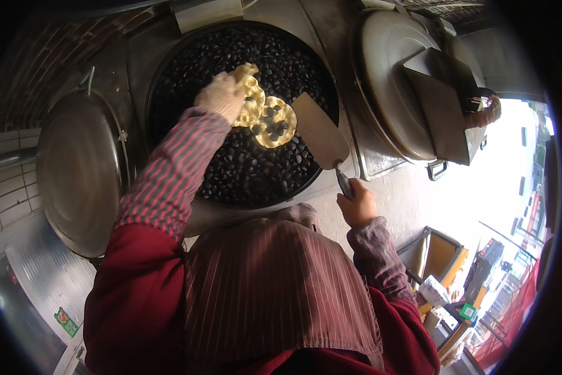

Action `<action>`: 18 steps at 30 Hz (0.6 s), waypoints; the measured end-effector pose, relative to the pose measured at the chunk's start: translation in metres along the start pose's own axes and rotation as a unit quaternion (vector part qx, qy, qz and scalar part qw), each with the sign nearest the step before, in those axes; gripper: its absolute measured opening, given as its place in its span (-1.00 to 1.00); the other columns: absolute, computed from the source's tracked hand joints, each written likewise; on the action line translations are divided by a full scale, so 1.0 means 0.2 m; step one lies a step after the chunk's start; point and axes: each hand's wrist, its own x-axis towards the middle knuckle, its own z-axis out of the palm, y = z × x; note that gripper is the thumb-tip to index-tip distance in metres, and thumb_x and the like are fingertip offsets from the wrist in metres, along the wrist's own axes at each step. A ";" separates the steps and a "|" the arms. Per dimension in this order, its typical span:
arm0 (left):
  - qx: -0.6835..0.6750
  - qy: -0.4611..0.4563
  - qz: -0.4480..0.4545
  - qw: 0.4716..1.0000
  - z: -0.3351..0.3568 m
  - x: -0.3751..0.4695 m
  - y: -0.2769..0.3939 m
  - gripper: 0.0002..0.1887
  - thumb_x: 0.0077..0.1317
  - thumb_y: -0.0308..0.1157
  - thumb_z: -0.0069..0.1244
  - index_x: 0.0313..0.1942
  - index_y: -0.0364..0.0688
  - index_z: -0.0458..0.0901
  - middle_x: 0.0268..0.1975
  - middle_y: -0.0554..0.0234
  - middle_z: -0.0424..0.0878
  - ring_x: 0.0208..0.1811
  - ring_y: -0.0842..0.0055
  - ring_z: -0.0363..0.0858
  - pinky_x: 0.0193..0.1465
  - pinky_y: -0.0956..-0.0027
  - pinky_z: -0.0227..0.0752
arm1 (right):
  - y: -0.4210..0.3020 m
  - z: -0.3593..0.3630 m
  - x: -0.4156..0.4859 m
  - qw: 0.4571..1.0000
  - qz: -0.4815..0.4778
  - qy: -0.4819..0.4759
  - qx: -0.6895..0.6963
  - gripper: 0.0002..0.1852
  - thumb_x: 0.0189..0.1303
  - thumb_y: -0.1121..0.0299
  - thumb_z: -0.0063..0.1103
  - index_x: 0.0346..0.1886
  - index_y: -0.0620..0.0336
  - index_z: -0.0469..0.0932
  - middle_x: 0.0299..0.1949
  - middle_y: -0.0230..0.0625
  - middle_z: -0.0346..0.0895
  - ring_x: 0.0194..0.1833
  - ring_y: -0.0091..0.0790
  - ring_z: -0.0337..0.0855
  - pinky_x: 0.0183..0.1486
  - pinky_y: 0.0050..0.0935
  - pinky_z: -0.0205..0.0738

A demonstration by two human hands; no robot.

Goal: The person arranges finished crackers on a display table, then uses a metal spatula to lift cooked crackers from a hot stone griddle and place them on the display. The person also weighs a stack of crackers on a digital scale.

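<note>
Black stones fill a large round pan (262, 183) before me. My left hand (222, 97), in a pale glove, is over the stones at a flatbread; the blurred fingers seem closed on its raised edge (245, 71). A pale yellow flatbread (252, 110) lies under and beside that hand. Touching it on the right is a round flatbread (276, 123) with several dark stones on top. My right hand (357, 205) grips the dark handle of a flat metal spatula (321, 131), whose blade lies over the pan's right side, close to the round flatbread.
A round metal lid (81, 173) stands tilted left of the pan. To the right is another large round metal lid (393, 84) with a metal box-like piece (442, 108) against it. An open box (435, 255) and packaged items (435, 290) are at the lower right.
</note>
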 end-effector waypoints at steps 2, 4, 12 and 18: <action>0.001 -0.021 -0.010 1.000 0.08 0.03 0.14 -0.10 0.41 0.20 -0.06 0.55 -0.19 0.09 0.60 -0.05 0.09 0.52 0.04 0.28 0.52 0.05 0.28 | -0.01 0.01 -0.02 1.000 0.015 0.007 0.003 -0.73 0.06 0.30 0.30 -0.18 0.18 0.58 -0.43 0.05 0.62 -0.29 0.22 0.67 -0.24 0.00 0.51; 0.093 -0.041 0.003 0.995 0.14 0.04 0.22 0.03 0.33 0.21 0.02 0.58 -0.18 -0.09 0.64 -0.18 -0.11 0.65 -0.05 -0.08 0.64 -0.02 -0.01 | -0.01 0.02 -0.05 1.000 0.013 0.009 0.010 -0.74 0.06 0.31 0.29 -0.19 0.18 0.58 -0.43 0.06 0.62 -0.30 0.23 0.67 -0.24 0.02 0.52; -0.158 0.059 0.041 0.985 -0.02 0.12 -0.17 -0.11 0.15 -0.10 0.29 0.43 -0.30 0.33 0.25 -0.07 0.63 0.26 0.18 0.61 0.35 0.22 0.43 | 0.02 0.03 -0.14 0.999 0.022 0.026 0.008 -0.75 0.10 0.31 0.29 -0.17 0.16 0.57 -0.43 0.08 0.63 -0.30 0.23 0.67 -0.25 0.05 0.52; -0.284 0.031 -0.051 0.957 -0.14 0.19 -0.48 -0.29 0.14 -0.18 0.32 0.23 -0.42 0.53 0.19 -0.09 0.66 0.15 0.28 0.69 0.24 0.30 0.51 | -0.01 0.02 -0.19 0.999 0.032 0.016 0.021 -0.66 0.06 0.32 0.34 -0.08 0.20 0.59 -0.43 0.06 0.63 -0.32 0.18 0.69 -0.23 -0.03 0.54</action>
